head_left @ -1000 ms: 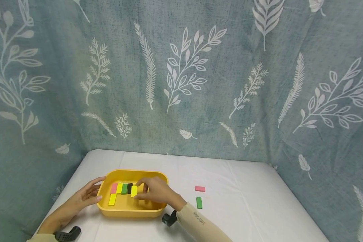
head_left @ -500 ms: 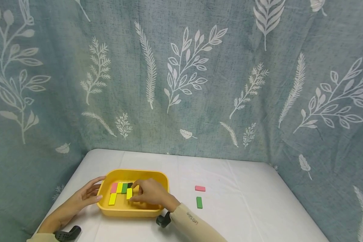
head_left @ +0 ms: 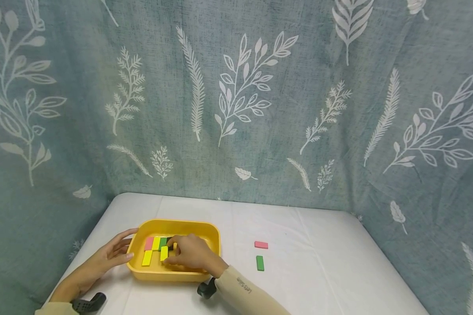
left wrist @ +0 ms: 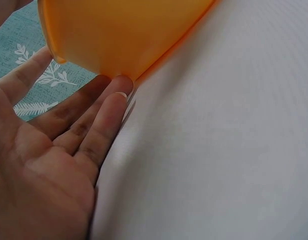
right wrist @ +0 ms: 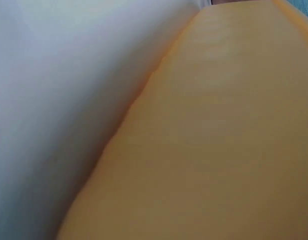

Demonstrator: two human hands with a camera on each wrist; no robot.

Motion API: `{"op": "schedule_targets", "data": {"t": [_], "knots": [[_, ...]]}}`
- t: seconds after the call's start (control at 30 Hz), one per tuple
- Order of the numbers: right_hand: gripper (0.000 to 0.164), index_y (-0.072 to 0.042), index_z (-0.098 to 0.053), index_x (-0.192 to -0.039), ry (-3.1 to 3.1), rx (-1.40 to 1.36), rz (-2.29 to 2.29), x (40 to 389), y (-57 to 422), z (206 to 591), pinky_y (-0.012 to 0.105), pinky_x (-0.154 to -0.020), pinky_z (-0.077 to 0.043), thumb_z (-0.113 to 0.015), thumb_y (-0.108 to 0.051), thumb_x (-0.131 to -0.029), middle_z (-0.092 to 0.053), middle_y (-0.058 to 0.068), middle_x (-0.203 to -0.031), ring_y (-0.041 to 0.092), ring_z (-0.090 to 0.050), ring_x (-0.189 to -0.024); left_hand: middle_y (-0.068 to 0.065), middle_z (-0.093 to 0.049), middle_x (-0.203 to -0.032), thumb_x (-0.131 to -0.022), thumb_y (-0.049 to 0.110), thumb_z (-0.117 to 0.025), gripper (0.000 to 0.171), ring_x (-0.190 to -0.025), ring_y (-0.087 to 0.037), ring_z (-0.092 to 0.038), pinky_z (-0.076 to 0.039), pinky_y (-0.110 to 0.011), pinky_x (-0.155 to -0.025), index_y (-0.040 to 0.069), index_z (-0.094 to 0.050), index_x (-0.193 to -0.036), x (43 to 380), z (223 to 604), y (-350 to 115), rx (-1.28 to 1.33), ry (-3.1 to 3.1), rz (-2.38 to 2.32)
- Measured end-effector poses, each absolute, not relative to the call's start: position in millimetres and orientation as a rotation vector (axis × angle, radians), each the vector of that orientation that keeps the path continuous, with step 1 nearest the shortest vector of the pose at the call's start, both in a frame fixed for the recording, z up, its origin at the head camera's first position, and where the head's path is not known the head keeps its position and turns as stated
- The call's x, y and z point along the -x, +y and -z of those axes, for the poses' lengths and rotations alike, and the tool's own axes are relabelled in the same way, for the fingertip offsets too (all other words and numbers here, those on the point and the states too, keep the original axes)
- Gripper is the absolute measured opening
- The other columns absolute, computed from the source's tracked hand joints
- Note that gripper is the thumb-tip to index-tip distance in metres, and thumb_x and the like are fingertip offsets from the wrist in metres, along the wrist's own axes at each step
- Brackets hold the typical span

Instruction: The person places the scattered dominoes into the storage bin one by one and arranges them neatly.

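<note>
In the head view my right hand (head_left: 192, 252) reaches into a yellow plastic tray (head_left: 169, 277). Its thumb and fingers pinch a small flat yellow block (head_left: 164, 253), just in front of a green block (head_left: 163, 242). A row along the tray's back left holds a pink block (head_left: 149, 243), a second yellow block (head_left: 156, 243), the green one and a black block, partly covered by my fingers. Another yellow block (head_left: 147, 258) lies before the pink one. My left hand (head_left: 112, 254) rests against the tray's left side, fingers extended along the outer wall (left wrist: 108, 40) in the left wrist view.
To the right of the tray, a pink block (head_left: 261, 245) and a green block (head_left: 260, 263) lie on the white-covered table (head_left: 319, 262). A leaf-patterned blue-green curtain (head_left: 260, 131) surrounds the back and sides. The tray's outer wall (right wrist: 219, 125) fills most of the right wrist view.
My right hand has moved left inside the tray with the pinched yellow block, from beside the black block to in front of the green one. My left hand has stayed in place.
</note>
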State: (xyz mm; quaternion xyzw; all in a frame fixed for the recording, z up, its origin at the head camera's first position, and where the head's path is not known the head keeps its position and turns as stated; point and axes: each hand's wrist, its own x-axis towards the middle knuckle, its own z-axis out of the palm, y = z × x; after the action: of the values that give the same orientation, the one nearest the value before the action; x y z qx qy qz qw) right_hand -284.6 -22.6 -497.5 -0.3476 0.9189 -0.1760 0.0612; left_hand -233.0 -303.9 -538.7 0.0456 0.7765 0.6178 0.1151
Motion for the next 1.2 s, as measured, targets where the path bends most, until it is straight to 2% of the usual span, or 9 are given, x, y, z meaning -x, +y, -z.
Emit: {"op": "schedule_targets", "data": {"t": [0.43, 0.8, 1.2], "knots": [[0.048, -0.019, -0.071, -0.123, 2.827, 1.085, 0.444, 284, -37, 500, 0.014, -0.057, -0.043, -0.079, -0.051, -0.088, -0.056, -0.016, -0.071, -0.002, -0.052, -0.061, -0.025, -0.030, -0.162, -0.101, 0.030, -0.067, 0.077, -0.147, -0.048, -0.031, -0.032, -0.069, -0.111, 0.025, -0.022, -0.164, 233, 537, -305, -0.168, 2.279, -1.813], [0.049, -0.021, -0.073, -0.122, 2.867, 1.103, 0.340, 281, -48, 502, 0.016, -0.052, -0.040, -0.077, -0.055, -0.088, -0.053, -0.015, -0.062, 0.000, -0.049, -0.056, -0.025, -0.031, -0.161, -0.101, 0.028, -0.066, 0.076, -0.146, -0.047, -0.032, -0.034, -0.067, -0.112, 0.024, -0.023, -0.164, 233, 536, -304, -0.187, 2.272, -1.823], [0.050, -0.021, -0.071, -0.124, 2.880, 1.124, 0.247, 276, -52, 502, 0.018, -0.050, -0.035, -0.074, -0.057, -0.089, -0.050, -0.012, -0.065, 0.004, -0.044, -0.057, -0.025, -0.032, -0.161, -0.101, 0.029, -0.067, 0.077, -0.146, -0.047, -0.032, -0.033, -0.070, -0.110, 0.025, -0.023, -0.164, 233, 538, -305, -0.166, 2.265, -1.819]]}}
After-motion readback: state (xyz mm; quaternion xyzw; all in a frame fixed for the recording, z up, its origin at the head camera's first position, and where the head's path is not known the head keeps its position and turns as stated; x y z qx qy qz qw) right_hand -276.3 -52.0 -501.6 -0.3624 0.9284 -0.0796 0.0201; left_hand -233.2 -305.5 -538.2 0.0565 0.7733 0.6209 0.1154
